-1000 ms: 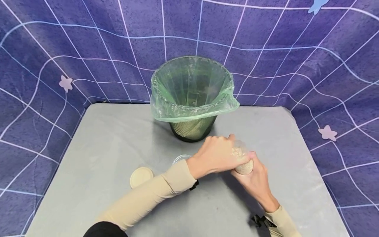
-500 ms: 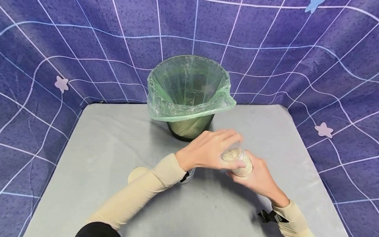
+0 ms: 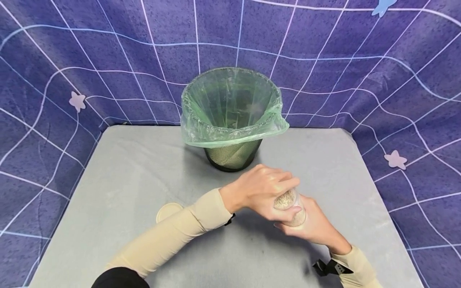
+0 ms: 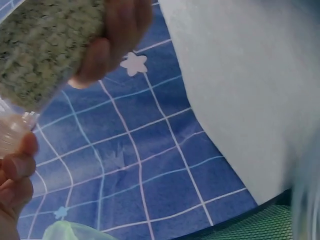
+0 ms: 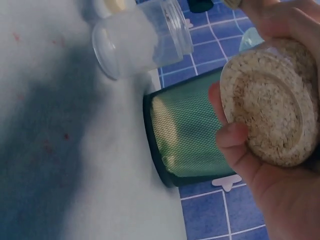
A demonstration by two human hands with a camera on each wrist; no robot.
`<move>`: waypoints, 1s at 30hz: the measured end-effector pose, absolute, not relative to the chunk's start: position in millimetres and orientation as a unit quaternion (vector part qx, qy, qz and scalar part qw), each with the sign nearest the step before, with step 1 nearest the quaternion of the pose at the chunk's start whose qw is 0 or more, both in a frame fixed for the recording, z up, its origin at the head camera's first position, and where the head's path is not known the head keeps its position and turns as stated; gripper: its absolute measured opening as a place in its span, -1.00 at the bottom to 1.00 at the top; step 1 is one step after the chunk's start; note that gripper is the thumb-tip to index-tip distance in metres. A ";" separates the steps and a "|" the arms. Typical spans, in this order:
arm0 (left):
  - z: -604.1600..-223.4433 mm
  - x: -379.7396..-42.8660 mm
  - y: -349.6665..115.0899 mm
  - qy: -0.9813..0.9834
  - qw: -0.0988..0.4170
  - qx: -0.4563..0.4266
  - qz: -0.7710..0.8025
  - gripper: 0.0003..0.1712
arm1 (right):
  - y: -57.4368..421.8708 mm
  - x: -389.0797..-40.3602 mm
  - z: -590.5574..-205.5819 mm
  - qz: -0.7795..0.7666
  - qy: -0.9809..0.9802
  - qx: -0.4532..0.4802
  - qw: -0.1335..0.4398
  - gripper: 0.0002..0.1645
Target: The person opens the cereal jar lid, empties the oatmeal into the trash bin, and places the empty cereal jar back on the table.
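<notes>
Both hands are on a clear jar of pale oat flakes (image 3: 298, 218), held tilted above the table. My left hand (image 3: 262, 193) curls its fingers and thumb around the upper end, with flakes showing between them. My right hand (image 3: 318, 225) grips the body from the right. In the right wrist view the round base of the jar (image 5: 267, 112) faces the camera, packed with flakes. The left wrist view shows its side (image 4: 47, 52) and the left fingers (image 4: 20, 165) at the clear ridged neck. Part of the mouth is hidden by the left hand.
A mesh bin (image 3: 233, 155) with a green liner (image 3: 230, 138) stands at the table's back. A clear jar (image 5: 132, 40) stands before it, hidden by the left arm in the head view. A cream lid (image 3: 168, 211) lies left, partly behind the sleeve. Patterned purple cloth (image 3: 144, 56) surrounds the table.
Over the last second the left hand's fingers loosened, shifted and curled around the jar's upper end again. Both hands and the jar have come slightly nearer the person.
</notes>
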State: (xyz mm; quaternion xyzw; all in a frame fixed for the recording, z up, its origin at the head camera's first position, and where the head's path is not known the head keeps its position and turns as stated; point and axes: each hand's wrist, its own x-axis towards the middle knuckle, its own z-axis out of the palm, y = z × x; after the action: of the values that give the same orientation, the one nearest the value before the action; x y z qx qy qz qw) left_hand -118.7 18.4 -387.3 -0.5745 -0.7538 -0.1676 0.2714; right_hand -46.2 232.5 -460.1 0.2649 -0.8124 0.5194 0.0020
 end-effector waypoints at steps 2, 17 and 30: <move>-385.8 -116.7 19.5 -0.761 0.265 -0.568 -0.169 -0.52 | 231.2 -44.7 -460.5 0.511 -0.818 0.263 0.019 -0.31; -386.5 -112.0 21.6 -0.804 0.271 -0.503 -0.165 -0.52 | 221.6 -45.7 -469.6 0.483 -0.837 0.225 0.129 -0.23; -387.1 -112.8 18.9 -0.824 0.261 -0.480 -0.149 -0.47 | 209.9 -47.8 -480.4 0.472 -0.839 0.198 0.184 -0.28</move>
State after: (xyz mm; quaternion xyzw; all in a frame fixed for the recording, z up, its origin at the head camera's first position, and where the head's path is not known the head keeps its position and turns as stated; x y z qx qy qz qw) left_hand -112.8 18.9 -387.1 -0.4803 -0.8241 -0.1488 0.2610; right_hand -47.8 209.9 -480.4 0.1977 -0.8392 0.4720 0.1841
